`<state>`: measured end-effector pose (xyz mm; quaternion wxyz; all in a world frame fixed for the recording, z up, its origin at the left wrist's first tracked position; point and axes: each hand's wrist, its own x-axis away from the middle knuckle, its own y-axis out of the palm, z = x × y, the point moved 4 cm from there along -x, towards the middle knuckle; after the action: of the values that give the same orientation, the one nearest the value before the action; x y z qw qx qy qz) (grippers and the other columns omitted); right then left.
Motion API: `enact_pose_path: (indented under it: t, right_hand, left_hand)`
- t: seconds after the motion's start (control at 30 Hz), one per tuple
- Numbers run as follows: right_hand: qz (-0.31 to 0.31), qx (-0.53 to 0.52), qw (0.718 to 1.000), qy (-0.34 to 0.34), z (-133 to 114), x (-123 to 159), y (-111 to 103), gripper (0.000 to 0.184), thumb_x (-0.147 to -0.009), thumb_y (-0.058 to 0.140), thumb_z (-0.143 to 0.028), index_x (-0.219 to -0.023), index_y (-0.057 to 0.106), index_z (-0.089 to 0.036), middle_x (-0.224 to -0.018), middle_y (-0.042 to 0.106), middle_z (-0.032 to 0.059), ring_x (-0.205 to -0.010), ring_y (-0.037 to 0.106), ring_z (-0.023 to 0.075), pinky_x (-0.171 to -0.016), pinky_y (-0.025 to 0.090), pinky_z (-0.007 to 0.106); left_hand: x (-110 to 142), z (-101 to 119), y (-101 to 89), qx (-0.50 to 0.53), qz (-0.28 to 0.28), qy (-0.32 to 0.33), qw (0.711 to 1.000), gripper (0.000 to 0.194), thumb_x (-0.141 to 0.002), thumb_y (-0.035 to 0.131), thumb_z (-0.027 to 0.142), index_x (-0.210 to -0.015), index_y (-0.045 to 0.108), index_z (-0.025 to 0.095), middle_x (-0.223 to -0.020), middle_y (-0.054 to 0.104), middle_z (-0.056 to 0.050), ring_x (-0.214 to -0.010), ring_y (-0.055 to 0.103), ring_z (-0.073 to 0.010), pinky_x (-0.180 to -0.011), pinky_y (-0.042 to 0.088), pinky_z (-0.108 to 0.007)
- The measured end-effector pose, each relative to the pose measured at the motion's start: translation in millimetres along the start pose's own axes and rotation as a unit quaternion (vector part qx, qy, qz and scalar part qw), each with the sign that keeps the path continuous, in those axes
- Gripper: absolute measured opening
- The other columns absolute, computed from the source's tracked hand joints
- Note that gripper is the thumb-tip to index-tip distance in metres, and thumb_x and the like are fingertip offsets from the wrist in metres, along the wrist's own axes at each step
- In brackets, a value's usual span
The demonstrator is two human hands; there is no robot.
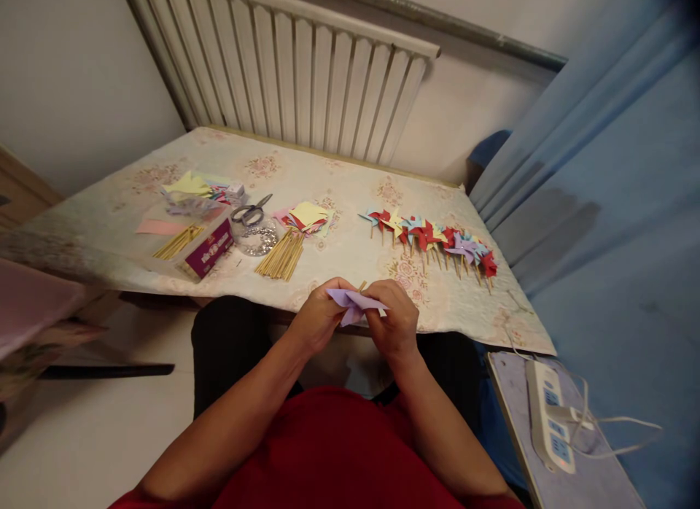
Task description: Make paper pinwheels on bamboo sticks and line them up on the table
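Observation:
Between my two hands, just in front of the table's near edge, is a purple paper pinwheel with folded blades. My left hand is closed on its left side, and my right hand pinches its right side. The tip of a thin wooden stick pokes out beyond the paper, between the hands. Fingers and paper hide how the stick meets the pinwheel. Closest to the hands on the table lie a bundle of wooden sticks and a stack of coloured paper squares.
Finished-looking pinwheels lie in a row at the right. Left stand a box holding sticks, scissors, a clear dish of small shiny pieces and folded papers. A power strip with cables sits on the lower right surface.

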<state>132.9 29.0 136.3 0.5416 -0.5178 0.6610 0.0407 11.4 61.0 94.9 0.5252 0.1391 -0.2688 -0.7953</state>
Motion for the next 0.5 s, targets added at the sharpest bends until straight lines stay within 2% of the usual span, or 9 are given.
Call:
enact_pose_path:
  t: [0.5]
  right_hand:
    - [0.006,-0.069,0.997,0.042,-0.5,-1.8,-2.6,0.011,-0.085,0.056,-0.012,-0.085,0.062,-0.022,-0.081,0.064,0.0028,-0.079,0.060,0.0175,-0.073,0.048,0.033]
  left_hand:
    - [-2.2,-3.0,-1.0,-0.020,0.006,0.004,1.000,0.018,-0.066,0.071,0.021,-0.075,0.056,0.017,-0.060,0.057,0.003,-0.053,0.050,-0.0100,-0.053,0.034,-0.022]
